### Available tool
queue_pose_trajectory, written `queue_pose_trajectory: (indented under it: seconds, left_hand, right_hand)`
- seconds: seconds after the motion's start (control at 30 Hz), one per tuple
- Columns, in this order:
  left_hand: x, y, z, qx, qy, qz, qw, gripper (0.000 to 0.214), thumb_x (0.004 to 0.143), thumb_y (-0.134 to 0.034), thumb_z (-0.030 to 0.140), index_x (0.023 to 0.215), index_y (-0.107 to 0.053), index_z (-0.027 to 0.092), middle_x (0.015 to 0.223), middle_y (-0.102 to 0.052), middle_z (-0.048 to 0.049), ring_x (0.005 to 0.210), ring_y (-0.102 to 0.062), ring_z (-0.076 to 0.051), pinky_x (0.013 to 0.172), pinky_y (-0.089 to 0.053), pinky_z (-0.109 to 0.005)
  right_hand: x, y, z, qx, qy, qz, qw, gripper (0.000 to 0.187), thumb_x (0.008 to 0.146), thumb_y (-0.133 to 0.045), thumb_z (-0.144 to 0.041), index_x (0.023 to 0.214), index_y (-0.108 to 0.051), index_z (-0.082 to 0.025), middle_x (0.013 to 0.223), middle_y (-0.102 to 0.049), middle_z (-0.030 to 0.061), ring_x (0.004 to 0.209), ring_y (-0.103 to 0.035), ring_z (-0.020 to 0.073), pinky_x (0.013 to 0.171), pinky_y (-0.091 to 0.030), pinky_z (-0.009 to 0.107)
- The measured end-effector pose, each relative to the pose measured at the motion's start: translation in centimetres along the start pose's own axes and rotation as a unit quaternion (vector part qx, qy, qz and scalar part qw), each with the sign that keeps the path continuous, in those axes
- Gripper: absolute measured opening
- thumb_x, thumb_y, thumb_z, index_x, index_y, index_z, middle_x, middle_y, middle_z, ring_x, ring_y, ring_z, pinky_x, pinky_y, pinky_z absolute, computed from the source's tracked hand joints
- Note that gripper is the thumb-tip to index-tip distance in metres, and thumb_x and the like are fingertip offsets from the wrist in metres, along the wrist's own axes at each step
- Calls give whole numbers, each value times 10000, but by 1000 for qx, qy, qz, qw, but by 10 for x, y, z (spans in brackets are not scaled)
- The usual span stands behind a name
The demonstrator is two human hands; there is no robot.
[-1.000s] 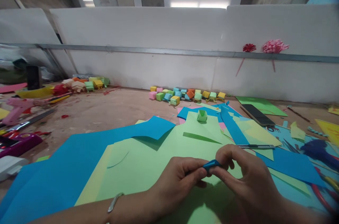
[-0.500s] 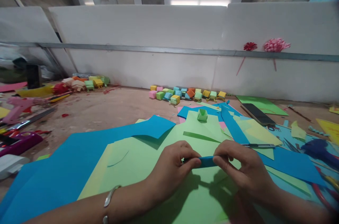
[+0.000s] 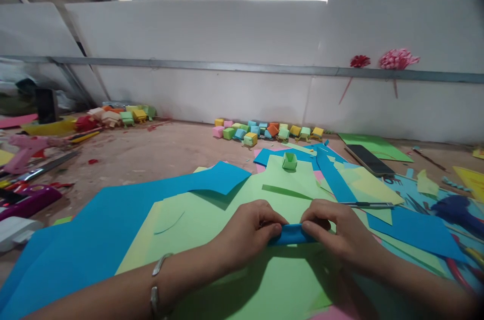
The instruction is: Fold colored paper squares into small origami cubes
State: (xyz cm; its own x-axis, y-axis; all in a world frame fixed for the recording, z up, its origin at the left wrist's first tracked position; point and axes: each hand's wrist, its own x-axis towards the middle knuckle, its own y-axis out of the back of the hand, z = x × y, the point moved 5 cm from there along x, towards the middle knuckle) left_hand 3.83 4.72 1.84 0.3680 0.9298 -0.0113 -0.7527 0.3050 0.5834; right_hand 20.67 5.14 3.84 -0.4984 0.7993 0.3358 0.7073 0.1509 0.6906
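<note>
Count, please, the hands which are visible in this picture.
2. The left hand pinches the blue strip toward its left end; the right hand pinches it toward its right end. No other hand shows.

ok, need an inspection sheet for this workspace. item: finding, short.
Surface: brown table, partly covered by overlapping light green sheets and blue sheets.
Job's things: blue paper strip, held over the light green sheets.
Clutter: small green paper box beyond the hands; pink glue gun on the left; phone on the right; colored paper blocks along the wall.
Hands: left hand and right hand pinch the blue paper strip, one at each side.
Cables: nothing seen that is clearly a cable.
Surroundings: white wall panels with a metal rail; red flower and pink flower at the rail.
</note>
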Motion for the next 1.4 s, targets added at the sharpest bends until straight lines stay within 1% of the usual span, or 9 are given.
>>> queue_pose_trajectory:
  seconds: [0.17,0.33,0.47,0.6,0.8,0.97,1.07,1.27,1.4]
  left_hand:
    - [5,1,-10,-5,54,13,998,199,724,-663,89,836,-789,194,815,-707,-13,784,-631,-172,706,-486,-255]
    - [9,-1,-11,37,36,28,998,160,704,-664,25,728,-752,156,703,-699,-1,675,-600,-144,631,-455,-231]
    - [11,-5,-10,91,-41,45,994,216,745,-630,2,762,-775,161,748,-702,-31,709,-605,-155,675,-454,-257]
    - [10,-11,-12,138,-105,38,984,222,796,-621,40,819,-792,180,754,-666,-42,702,-593,-152,637,-436,-251]
    - [8,-15,-9,215,-131,21,968,235,762,-619,24,774,-784,190,740,-577,-23,679,-533,-141,573,-360,-247]
    - [10,-17,-8,220,-149,13,964,210,793,-629,47,791,-782,191,701,-520,-4,663,-493,-135,574,-330,-262]
    - [11,-19,-10,230,-148,7,962,187,798,-638,57,764,-773,183,699,-512,-3,660,-478,-134,580,-328,-267]
    - [11,-18,-11,234,-132,1,963,228,768,-597,32,758,-771,180,714,-542,-19,652,-486,-136,563,-326,-261]
    - [10,-16,-10,233,-127,3,964,258,767,-564,24,769,-771,178,723,-559,-28,664,-503,-143,570,-343,-258]
  right_hand:
    - [0,-12,20,-22,-114,-51,992,153,797,-581,-182,676,-675,-187,696,-650,17,641,-569,152,567,-409,256]
    - [-2,-20,28,-48,-144,-38,988,80,778,-589,-148,767,-650,-199,621,-590,-21,590,-532,148,541,-371,255]
    - [-1,-21,23,-92,-87,-32,991,129,795,-575,-98,735,-634,-196,713,-625,8,659,-554,157,590,-393,262]
    - [-5,-25,20,-169,-14,-30,985,203,868,-530,-103,765,-681,-190,741,-612,37,708,-561,173,604,-403,266]
    - [-13,-32,14,-319,102,32,942,281,904,-480,-75,726,-678,-165,760,-559,53,716,-491,181,572,-339,266]
    - [-16,-36,-3,-324,190,38,926,220,938,-479,-98,929,-690,-160,834,-562,71,770,-458,206,623,-330,293]
    - [-16,-40,-10,-379,208,27,901,174,910,-530,-99,862,-692,-140,765,-556,65,715,-426,208,611,-285,323]
    - [-23,-36,-9,-489,201,36,848,199,655,-617,8,555,-626,-164,636,-529,73,653,-385,223,605,-241,357]
    - [-24,-28,-2,-544,164,29,823,211,647,-601,10,541,-628,-171,618,-525,79,655,-402,232,613,-248,365]
